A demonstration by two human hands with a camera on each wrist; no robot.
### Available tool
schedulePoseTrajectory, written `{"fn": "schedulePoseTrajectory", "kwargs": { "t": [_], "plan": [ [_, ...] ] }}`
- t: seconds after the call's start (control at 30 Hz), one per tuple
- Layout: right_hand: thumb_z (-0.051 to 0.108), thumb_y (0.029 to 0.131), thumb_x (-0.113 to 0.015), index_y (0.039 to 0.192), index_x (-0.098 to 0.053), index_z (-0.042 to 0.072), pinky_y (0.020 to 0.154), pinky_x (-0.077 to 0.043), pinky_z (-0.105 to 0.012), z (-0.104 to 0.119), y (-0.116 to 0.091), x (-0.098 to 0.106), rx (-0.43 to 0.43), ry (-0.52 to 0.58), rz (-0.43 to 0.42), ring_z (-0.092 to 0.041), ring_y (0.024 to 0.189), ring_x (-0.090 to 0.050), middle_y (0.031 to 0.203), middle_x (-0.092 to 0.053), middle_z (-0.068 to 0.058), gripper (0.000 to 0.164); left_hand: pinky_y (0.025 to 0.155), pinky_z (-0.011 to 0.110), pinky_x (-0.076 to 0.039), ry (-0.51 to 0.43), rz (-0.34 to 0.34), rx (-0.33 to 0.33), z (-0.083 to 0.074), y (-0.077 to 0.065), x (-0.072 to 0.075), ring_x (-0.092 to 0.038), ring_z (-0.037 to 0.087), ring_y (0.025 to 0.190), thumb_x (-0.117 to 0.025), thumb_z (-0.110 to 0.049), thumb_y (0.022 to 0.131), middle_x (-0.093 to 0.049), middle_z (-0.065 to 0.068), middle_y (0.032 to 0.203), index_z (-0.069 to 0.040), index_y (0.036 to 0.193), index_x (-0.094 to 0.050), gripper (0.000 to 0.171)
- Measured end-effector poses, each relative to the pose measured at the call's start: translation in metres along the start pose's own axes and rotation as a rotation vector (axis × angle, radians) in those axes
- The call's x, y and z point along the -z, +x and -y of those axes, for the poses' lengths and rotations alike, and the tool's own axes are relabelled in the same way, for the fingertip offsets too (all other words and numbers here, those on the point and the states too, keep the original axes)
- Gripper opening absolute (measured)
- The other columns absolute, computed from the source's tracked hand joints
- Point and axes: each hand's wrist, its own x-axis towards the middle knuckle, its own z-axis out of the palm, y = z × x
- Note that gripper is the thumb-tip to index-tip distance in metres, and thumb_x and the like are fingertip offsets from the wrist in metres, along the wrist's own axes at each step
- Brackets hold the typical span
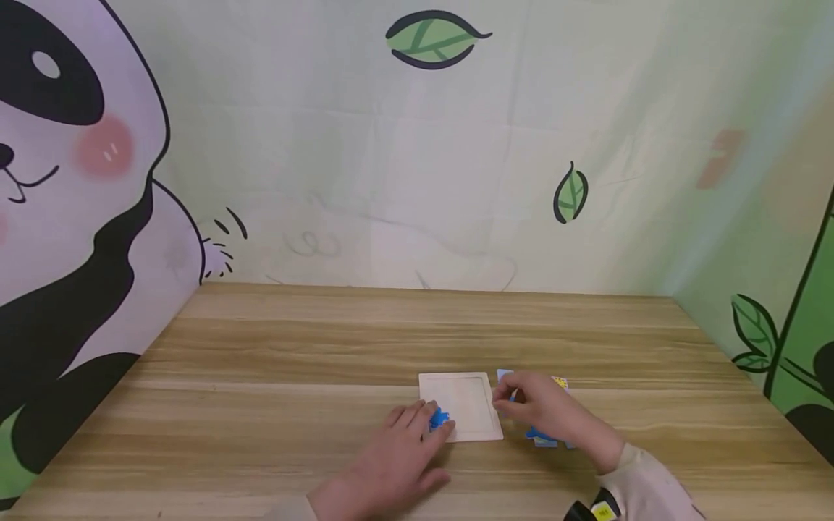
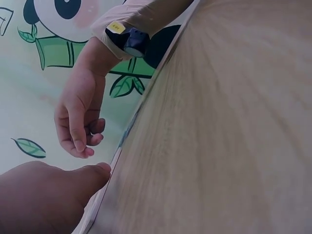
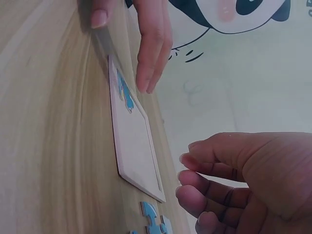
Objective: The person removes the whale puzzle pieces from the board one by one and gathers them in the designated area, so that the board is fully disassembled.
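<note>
A pale square puzzle tray (image 1: 470,409) with a raised rim lies on the table. One blue puzzle piece (image 1: 439,418) sits inside it at the near left corner. My left hand (image 1: 399,452) is at that corner, its fingers fairly straight around the piece; whether they touch it I cannot tell. Just right of the tray hovers my right hand (image 1: 554,409), fingers loosely bent, with nothing visible between them in the right wrist view. Under and around it lie several loose puzzle pieces (image 3: 151,214), mostly blue with some yellow, partly hidden by the hand.
The wooden table (image 1: 293,354) meets a pale back wall (image 1: 339,166) printed with a panda and leaves. A black device with a yellow label (image 1: 603,511) is strapped at the right wrist.
</note>
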Motion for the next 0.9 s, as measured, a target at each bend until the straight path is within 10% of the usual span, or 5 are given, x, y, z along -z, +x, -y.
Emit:
{"fn": "schedulePoseTrajectory", "kwargs": {
  "t": [0.53,0.9],
  "plan": [
    [0.014,0.09,-0.064,0.086,-0.066,0.011,0.054,-0.043,-0.019,0.003,0.009,-0.009,0.025,-0.018,0.002,-0.003,0.057,-0.047,0.078,-0.063,0.004,0.006,0.107,0.043,-0.039,0.027,-0.264,0.042,0.02,0.005,-0.014,-0.052,0.026,0.124,-0.06,-0.047,0.089,-0.057,0.01,0.132,-0.016,0.13,-0.056,0.051],
    [0.012,0.09,-0.064,0.087,-0.066,0.012,0.057,-0.044,-0.019,0.008,0.012,-0.018,0.015,0.006,0.014,-0.002,0.061,-0.05,0.079,-0.062,0.005,0.004,0.105,0.042,-0.039,-0.01,-0.296,0.088,0.024,0.008,-0.02,-0.053,0.023,0.12,-0.064,-0.047,0.087,-0.06,0.006,0.128,-0.015,0.122,-0.061,0.048]
  ]
}}
